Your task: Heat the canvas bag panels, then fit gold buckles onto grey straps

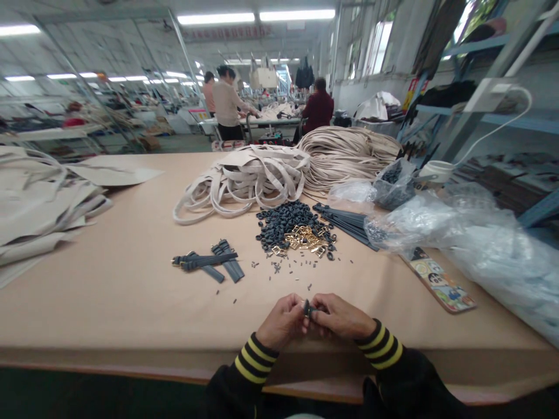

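Note:
My left hand [279,323] and my right hand [343,316] meet close to the table's front edge. Both are closed, fingers pinching a small dark strap [307,308] with a glint of gold metal on it. Most of the strap is hidden by the fingers. Beyond my hands lies a heap of small dark strap loops [286,224], with gold buckles [308,238] piled at its near side. Tiny dark bits [276,267] are scattered before the heap. To the left, several dark buckled straps [209,260] lie crossed in a small stack.
Beige straps [257,174] lie coiled at the back beside a large bundle of beige cords [349,154]. Long dark strips [347,221], clear plastic bags [480,238] and a patterned phone case [443,284] occupy the right. Beige fabric pieces [39,203] cover the left. Several people work farther off.

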{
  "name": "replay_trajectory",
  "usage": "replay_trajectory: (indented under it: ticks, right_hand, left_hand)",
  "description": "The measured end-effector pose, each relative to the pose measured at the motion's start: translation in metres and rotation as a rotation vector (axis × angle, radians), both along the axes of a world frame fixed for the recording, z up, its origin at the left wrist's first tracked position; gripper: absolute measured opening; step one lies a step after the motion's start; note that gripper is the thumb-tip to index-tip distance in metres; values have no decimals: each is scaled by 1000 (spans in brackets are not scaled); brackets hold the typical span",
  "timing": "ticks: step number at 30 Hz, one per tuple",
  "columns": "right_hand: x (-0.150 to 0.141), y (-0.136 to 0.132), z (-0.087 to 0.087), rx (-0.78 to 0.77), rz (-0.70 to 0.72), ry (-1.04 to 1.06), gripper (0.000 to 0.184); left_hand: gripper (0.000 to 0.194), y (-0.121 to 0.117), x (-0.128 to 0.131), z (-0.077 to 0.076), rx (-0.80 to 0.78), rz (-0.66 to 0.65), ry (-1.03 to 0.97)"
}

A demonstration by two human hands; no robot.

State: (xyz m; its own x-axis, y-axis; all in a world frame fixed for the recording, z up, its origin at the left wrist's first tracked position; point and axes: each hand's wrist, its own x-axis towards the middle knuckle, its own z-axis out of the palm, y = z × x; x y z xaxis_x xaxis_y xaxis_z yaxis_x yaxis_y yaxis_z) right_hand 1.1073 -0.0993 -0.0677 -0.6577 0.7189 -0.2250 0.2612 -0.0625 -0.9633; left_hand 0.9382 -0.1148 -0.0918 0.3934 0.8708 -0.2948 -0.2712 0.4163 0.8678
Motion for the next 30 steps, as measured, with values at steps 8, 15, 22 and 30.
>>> replay_trajectory:
  ticks: [8,15,22,30]
  right_hand:
    - [7,3,-5,11,55,2,39]
    - [9,4,-5,-138,60,122,25]
    - [2,4,-10,12,0,44,10]
    - [6,21,-9,-27,95,31,30]
  left_hand:
    - [27,-3,2,3,121,-20,262]
    - [26,-2,-3,5,130,-41,230]
    - [32,0,-6,-6,118,-54,140]
    - [33,5,1,7,187,50,58]
